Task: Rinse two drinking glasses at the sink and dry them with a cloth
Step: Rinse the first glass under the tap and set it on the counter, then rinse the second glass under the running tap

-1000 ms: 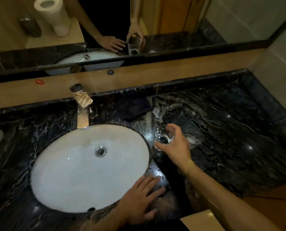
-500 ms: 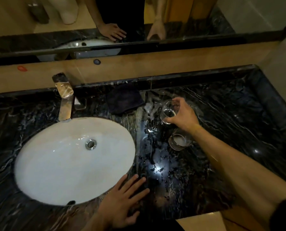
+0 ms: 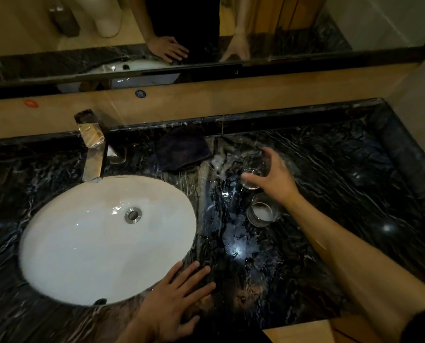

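Observation:
My right hand (image 3: 275, 179) is wrapped around a clear drinking glass (image 3: 252, 170) on the black marble counter (image 3: 330, 194), right of the sink. A second clear glass (image 3: 262, 211) stands upright on the counter just in front of it, under my wrist. A dark folded cloth (image 3: 181, 151) lies against the back ledge, left of the held glass. My left hand (image 3: 176, 303) rests flat, fingers spread, on the counter at the near right rim of the white oval sink (image 3: 82, 243). No water runs from the chrome tap (image 3: 92, 149).
A mirror (image 3: 256, 26) along the back reflects both hands. Between the mirror and the counter runs a tan ledge (image 3: 231, 100). The counter's raised dark edge (image 3: 404, 149) closes off the right side. Wet patches shine between sink and glasses.
My right hand carried the glass away from the sink's edge toward the back of the counter, uncovering the second glass. The left hand stayed flat in place.

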{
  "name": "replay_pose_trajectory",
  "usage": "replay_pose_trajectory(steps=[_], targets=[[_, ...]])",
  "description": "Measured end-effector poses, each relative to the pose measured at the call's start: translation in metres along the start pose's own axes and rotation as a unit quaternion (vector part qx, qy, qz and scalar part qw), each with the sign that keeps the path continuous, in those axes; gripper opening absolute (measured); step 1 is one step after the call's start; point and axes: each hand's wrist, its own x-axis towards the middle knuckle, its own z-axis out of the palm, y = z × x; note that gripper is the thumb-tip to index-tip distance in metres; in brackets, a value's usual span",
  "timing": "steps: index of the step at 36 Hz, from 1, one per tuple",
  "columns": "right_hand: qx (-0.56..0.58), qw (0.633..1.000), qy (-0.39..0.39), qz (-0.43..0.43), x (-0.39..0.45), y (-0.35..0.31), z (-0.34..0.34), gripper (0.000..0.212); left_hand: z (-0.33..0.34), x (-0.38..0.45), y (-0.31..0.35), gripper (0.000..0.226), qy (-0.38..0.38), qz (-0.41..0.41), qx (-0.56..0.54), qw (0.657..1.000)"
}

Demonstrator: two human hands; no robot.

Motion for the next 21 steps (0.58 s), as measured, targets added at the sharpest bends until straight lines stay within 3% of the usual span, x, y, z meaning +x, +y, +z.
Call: replay_pose_trajectory(steps=[3,5,7,9,13,17,21], targets=[[0.092,0.992,0.081,0.006,-0.021,0.006,-0.008,0.078,-0.001,0.0,0.001,0.085,-0.004,-0.003,0.002,1.0],[0.134,0.98,0.144,0.003,-0.042,0.012,-0.01,0.056,-0.001,0.001,0.001,0.085,-0.004,-0.004,0.002,1.0],[0.149,0.976,0.158,0.014,-0.063,0.02,-0.009,0.044,0.0,0.0,0.001,0.086,-0.009,-0.007,0.003,1.0],[0.165,0.979,0.115,0.034,-0.079,0.032,-0.005,0.051,0.0,-0.001,0.001,0.086,-0.007,-0.01,0.005,1.0],[0.183,0.982,0.01,0.047,-0.099,0.047,0.005,0.105,0.001,-0.001,0.003,0.087,0.0,-0.015,0.006,1.0],[0.111,0.993,-0.021,0.032,-0.101,0.056,0.018,0.117,-0.001,-0.001,0.005,0.082,0.004,-0.019,0.023,1.0],[0.124,0.992,0.011,0.026,-0.093,0.055,0.029,0.106,-0.002,-0.002,0.01,0.081,0.005,-0.032,0.013,0.999]])
